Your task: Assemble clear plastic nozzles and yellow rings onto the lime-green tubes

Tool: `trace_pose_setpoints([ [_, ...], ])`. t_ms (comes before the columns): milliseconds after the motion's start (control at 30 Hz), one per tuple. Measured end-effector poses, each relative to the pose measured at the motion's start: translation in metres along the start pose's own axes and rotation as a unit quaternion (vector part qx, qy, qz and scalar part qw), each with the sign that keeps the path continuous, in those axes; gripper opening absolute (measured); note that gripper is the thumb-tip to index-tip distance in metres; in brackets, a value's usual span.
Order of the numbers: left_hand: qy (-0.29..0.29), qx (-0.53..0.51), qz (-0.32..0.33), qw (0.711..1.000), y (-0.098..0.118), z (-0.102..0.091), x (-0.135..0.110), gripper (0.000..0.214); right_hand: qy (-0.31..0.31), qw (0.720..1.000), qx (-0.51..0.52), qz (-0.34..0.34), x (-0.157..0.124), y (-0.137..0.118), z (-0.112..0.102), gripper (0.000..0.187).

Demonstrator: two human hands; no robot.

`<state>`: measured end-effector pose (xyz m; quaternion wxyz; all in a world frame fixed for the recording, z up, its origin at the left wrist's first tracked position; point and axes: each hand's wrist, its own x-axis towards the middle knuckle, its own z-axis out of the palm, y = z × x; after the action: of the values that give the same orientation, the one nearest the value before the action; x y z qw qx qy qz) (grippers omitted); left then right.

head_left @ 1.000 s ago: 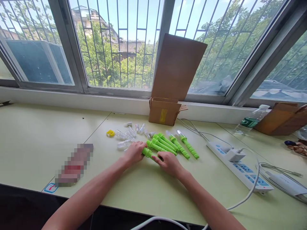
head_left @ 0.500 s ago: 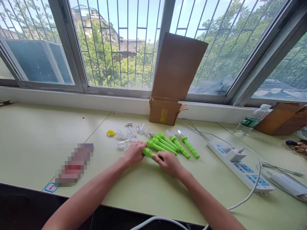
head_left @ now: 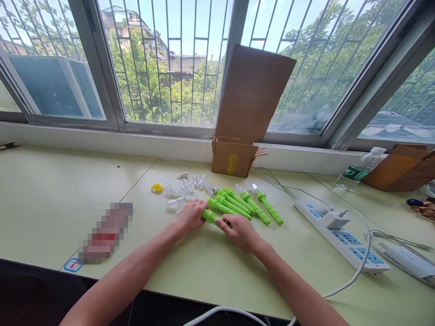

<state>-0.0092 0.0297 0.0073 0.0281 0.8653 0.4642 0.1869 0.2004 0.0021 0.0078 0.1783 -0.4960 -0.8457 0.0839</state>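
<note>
Both my hands meet on one bright green ribbed plastic stick (head_left: 209, 216) at the middle of the pale green table (head_left: 210, 267). My left hand (head_left: 190, 216) is closed around its left end. My right hand (head_left: 239, 232) is closed over its right part, which is hidden. Just behind them lie several more green sticks (head_left: 245, 204) side by side, two with clear caps. Several small clear plastic caps (head_left: 181, 190) and a yellow ring (head_left: 157, 188) are scattered to the left rear.
A small open cardboard box (head_left: 231, 157) stands by the window sill with a cardboard sheet (head_left: 253, 93) leaning behind it. A white power strip (head_left: 341, 235) with cables lies to the right, a water bottle (head_left: 359, 169) and another brown box (head_left: 397, 167) beyond. A blurred object (head_left: 105, 233) lies left.
</note>
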Motion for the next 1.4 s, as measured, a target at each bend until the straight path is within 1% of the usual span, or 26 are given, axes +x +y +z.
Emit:
trace_pose_setpoints([
  [567,-0.020,-0.005,-0.005,1.000,0.0008,-0.0020,-0.0002,0.023,-0.003,1.000,0.006,-0.004,0.0000,-0.0008,0.0000,0.050],
  [767,-0.016,-0.003,0.001,1.000,-0.0002,-0.0010,-0.0002,0.022,-0.007,1.000,0.010,-0.004,-0.0003,-0.0005,0.0001,0.049],
  [1100,-0.028,0.001,-0.005,1.000,0.0008,-0.0026,-0.0001,0.024,-0.004,1.000,0.016,-0.005,0.0000,-0.0020,-0.0019,0.053],
  [1300,-0.038,-0.001,-0.008,0.999,0.0017,-0.0044,0.0002,0.023,-0.007,1.000,0.018,-0.006,0.0003,-0.0012,-0.0021,0.052],
  [1400,-0.034,-0.002,-0.005,0.999,0.0014,-0.0039,0.0001,0.023,-0.009,1.000,0.020,-0.004,-0.0001,-0.0016,-0.0023,0.051],
])
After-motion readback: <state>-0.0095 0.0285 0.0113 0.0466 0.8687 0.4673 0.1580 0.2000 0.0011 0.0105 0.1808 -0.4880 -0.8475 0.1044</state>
